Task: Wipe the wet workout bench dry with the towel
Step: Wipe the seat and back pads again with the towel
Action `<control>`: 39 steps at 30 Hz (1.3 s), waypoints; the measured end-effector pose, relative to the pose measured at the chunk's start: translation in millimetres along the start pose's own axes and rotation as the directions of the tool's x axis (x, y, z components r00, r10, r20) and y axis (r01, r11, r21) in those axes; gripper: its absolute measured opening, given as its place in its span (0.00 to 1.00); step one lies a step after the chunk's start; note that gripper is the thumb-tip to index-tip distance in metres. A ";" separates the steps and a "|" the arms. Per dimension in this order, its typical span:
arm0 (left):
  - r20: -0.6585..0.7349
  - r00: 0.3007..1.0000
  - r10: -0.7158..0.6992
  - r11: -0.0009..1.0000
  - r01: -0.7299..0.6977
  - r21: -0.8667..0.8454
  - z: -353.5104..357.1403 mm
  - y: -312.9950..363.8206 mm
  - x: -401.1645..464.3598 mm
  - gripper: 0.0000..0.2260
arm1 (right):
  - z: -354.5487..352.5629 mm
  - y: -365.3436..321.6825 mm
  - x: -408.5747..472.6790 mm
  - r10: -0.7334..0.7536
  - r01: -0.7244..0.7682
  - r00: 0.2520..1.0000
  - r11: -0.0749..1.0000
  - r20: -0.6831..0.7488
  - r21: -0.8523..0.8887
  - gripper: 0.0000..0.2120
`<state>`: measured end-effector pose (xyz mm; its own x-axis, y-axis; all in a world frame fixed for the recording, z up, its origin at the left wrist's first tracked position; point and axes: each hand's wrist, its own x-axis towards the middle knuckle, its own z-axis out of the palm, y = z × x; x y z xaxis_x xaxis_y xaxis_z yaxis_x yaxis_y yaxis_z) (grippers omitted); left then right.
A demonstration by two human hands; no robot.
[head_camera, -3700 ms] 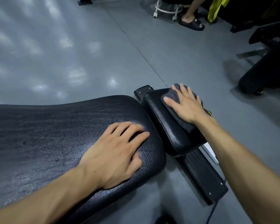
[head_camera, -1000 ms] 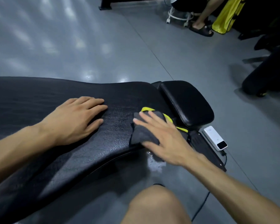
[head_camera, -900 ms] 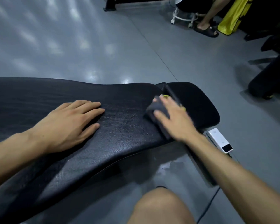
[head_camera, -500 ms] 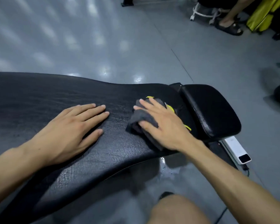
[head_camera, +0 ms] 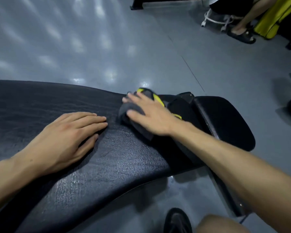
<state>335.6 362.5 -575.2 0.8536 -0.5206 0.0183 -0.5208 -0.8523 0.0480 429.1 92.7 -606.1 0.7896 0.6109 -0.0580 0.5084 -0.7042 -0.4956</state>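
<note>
Farther up the bench (head_camera: 124, 162) now, right hand (head_camera: 151, 115) presses grey towel (head_camera: 133, 113) (yellow-edged), fingers flat.

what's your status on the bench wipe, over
Right hand flat on grey towel, pressing it to the long bench pad. Left hand open, bracing on pad. Nothing in the way on the pad.
</note>
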 end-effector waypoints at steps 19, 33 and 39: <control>0.210 0.974 -0.079 0.996 0.084 -0.011 -31.2 -18.6 -79.3 0.39 | 55.5 -118.6 -113.4 0.210 -0.207 0.968 0.978 -0.141 0.032 0.29; 0.198 0.942 -0.270 0.962 0.256 0.094 -56.1 -19.1 -135.8 0.38 | 76.2 -167.7 -91.3 0.424 -0.422 0.864 0.904 -0.272 0.067 0.28; 0.204 0.902 -0.382 0.916 0.339 0.214 -70.6 -4.3 -128.4 0.28 | 100.4 -221.1 -93.3 0.078 -0.086 0.982 0.996 -0.174 -0.037 0.34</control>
<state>228.9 436.6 -507.2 0.9663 -0.1544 -0.2058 -0.1896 -0.9681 -0.1639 208.5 227.8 -578.1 0.8747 0.4815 0.0552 0.4510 -0.7669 -0.4566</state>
